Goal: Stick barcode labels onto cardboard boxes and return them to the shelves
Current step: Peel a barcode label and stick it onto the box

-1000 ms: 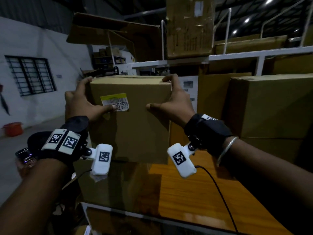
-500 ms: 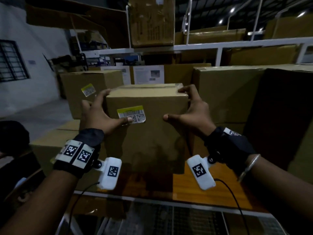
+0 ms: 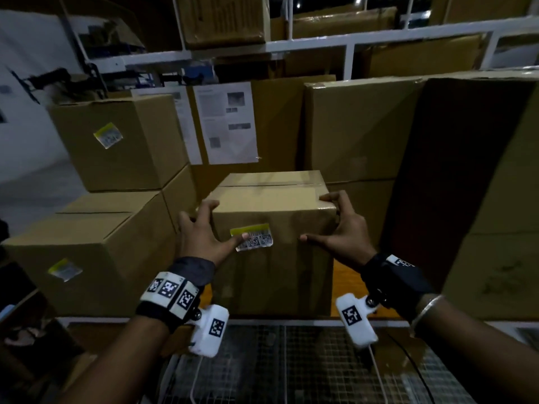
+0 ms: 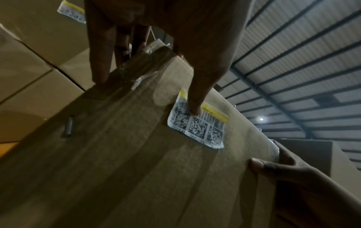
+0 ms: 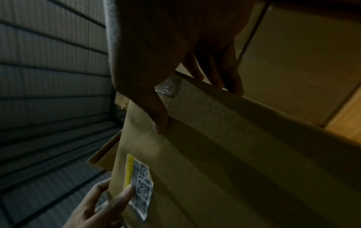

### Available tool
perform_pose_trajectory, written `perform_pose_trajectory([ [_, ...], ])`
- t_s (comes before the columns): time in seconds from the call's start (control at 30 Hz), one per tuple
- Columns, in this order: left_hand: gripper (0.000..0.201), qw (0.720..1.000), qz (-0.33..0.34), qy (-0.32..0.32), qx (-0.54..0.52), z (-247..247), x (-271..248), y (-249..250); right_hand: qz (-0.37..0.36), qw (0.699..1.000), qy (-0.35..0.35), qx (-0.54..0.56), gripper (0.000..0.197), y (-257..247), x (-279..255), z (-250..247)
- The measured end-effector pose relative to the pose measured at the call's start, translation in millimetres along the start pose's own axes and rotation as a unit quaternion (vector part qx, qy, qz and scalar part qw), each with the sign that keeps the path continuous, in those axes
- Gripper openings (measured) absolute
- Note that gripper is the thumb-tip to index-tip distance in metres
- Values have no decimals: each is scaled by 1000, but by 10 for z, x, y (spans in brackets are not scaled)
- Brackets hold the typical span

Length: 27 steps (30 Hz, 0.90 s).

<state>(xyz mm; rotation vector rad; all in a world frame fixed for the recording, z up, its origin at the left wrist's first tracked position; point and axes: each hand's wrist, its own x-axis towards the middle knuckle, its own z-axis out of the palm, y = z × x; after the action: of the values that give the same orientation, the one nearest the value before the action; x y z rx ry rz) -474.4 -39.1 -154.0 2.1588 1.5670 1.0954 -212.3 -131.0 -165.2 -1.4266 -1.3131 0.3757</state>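
A taped brown cardboard box (image 3: 274,275) stands upright in the middle of the head view, its lower edge level with the shelf's front rail. A yellow-and-white barcode label (image 3: 252,237) is stuck on its front face. My left hand (image 3: 204,231) grips the box's left upper corner, with the thumb on the label. My right hand (image 3: 339,228) grips the right upper corner, thumb on the front face. The left wrist view shows the left hand (image 4: 175,46) with its thumb pressing the label (image 4: 199,128). In the right wrist view, the right hand (image 5: 175,54) has its fingers curled over the box (image 5: 224,154) edge.
Two labelled boxes (image 3: 116,141) (image 3: 87,258) are stacked just left of the held box. Large boxes (image 3: 358,126) stand behind it, and a tall dark one (image 3: 466,185) stands at its right. Orange shelf board (image 3: 347,281) shows between them. A white shelf rail (image 3: 320,43) runs overhead; wire mesh (image 3: 291,368) lies below.
Both hands have brought the box down and forward into the gap between the left stack and the right boxes. The grip on it has stayed the same.
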Motion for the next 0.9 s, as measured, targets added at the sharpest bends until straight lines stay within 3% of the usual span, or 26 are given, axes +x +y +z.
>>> perform_pose_trajectory([
  [0.37,65,997,49,-55,33,511,18,-302,50,998,13,-37,80,568,-80,39],
  [0.73,64,994,80,-76,17,706,76,-429,67,997,24,-43,79,718,-195,90],
  [0.83,64,992,107,-57,46,669,111,-430,30,990,28,-133,86,694,-175,89],
  [0.9,64,986,137,-45,86,623,149,-388,6,970,30,-243,93,642,-171,110],
])
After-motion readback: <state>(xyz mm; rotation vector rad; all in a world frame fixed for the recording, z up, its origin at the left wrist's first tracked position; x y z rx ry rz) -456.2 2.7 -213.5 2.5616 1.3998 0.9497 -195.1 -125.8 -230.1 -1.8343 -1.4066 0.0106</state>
